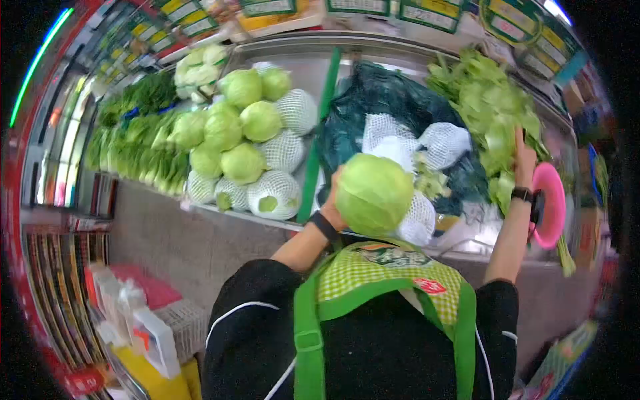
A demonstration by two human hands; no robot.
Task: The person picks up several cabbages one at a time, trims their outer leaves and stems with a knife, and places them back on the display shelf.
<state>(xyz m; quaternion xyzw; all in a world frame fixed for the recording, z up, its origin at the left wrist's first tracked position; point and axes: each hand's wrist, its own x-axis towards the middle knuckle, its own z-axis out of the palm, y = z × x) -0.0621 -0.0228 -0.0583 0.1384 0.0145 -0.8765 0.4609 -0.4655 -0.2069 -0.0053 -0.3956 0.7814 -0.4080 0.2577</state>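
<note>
A round pale-green cabbage (pixel 375 195) rests in my left hand (pixel 333 202), which grips it from its left side; most of the fingers are hidden behind it. Over at the right of the display, my right hand (pixel 525 160) is against the edge of a heap of leafy lettuce (pixel 490 100), with a finger stretched out along the leaves. Just behind the cabbage lie several white foam-net sleeves (pixel 445 145) and some loose trimmed leaves (pixel 432 181) on a dark green plastic bag (pixel 393 90).
Left of a green divider (pixel 320 137), several cabbages (pixel 223 127) are stacked, some in foam nets. Bundled leafy greens (pixel 137 150) stand farther left. A pink round rim (pixel 549 205) is beside my right wrist. Price signs (pixel 430 12) line the back.
</note>
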